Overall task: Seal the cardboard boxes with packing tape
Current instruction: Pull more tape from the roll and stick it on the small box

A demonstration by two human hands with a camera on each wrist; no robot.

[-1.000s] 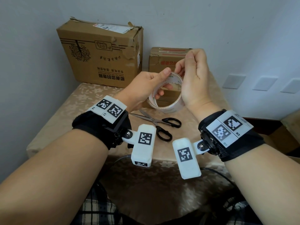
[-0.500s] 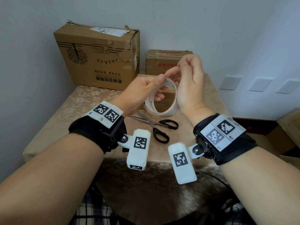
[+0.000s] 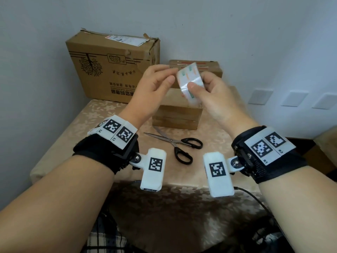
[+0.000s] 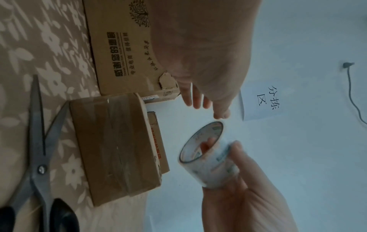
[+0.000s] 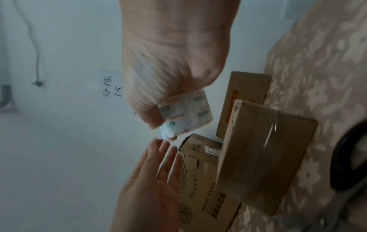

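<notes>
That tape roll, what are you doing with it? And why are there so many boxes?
A person is getting ready to tape up cardboard boxes. The right hand grips the tape roll in the air above the small box, with a fingertip showing inside the ring. The left hand is open beside the roll, fingers reaching toward it, maybe feeling for the loose end. The scissors lie on the table in front of that box. A big box and another small one wait by the wall.

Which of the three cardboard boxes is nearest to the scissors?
The small brown cardboard box in front, wrapped in clear tape; the other two stand behind it, against the wall.
</notes>
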